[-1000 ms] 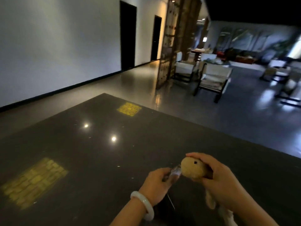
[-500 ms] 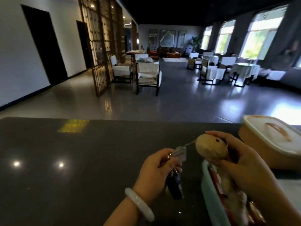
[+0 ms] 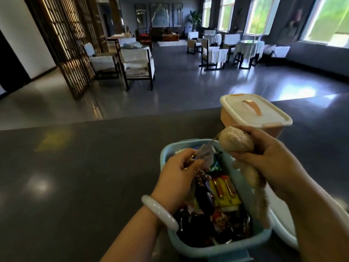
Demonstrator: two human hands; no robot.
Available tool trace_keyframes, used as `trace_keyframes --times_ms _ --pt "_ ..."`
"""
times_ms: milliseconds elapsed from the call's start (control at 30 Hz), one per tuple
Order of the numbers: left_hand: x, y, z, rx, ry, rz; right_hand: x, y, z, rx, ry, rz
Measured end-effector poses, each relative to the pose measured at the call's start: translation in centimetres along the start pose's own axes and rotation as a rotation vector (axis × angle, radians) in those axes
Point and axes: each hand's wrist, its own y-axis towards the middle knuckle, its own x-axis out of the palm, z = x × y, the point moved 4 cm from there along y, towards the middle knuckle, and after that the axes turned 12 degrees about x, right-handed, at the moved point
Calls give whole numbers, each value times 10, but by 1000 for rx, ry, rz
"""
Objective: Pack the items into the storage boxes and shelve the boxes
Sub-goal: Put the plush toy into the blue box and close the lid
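Note:
An open light-blue storage box (image 3: 190, 246) sits on the dark counter near me, filled with several packets and small dark items. Over it, my left hand (image 3: 177, 178) grips a bunch of keys (image 3: 204, 193) with a grey tag. My right hand (image 3: 268, 159) holds a beige plush toy (image 3: 236, 142), its head up and body hanging down over the box's right side. A thin chain joins the toy to the keys. Behind stands an orange storage box (image 3: 272, 130), shut with a white lid (image 3: 253, 110).
The dark polished counter (image 3: 75, 176) stretches left. A white lid or basin edge (image 3: 283, 229) lies right of the blue box. Beyond the counter is a hall with chairs (image 3: 136, 63), covered tables (image 3: 247, 48) and a wooden lattice screen (image 3: 71, 46).
My view has swung right, bringing both boxes into sight. Both hands, still holding the keys and plush toy, now hover over the open blue box.

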Motion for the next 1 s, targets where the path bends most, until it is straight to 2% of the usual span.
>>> trace_keyframes --times_ms 100,200,333,433,500,700,867,1000 --pt "11 -6 -21 -109 -5 -28 -4 7 23 78 -9 -47" --pt "20 -8 -34 -177 76 -131 -3 12 43 191 39 -63" --pt "30 1 -41 -236 227 -244 0 12 63 285 132 -16" --pt "42 5 -39 -318 228 -366 1 11 75 371 207 11" --pt "48 6 -40 -355 255 -415 2 12 82 435 163 39" --pt "49 3 -56 -393 417 -338 9 15 95 446 -16 163" --pt "37 -9 -58 -337 461 -293 14 16 104 438 99 67" --pt "22 -17 -57 -188 646 -215 5 8 107 392 -12 -54"
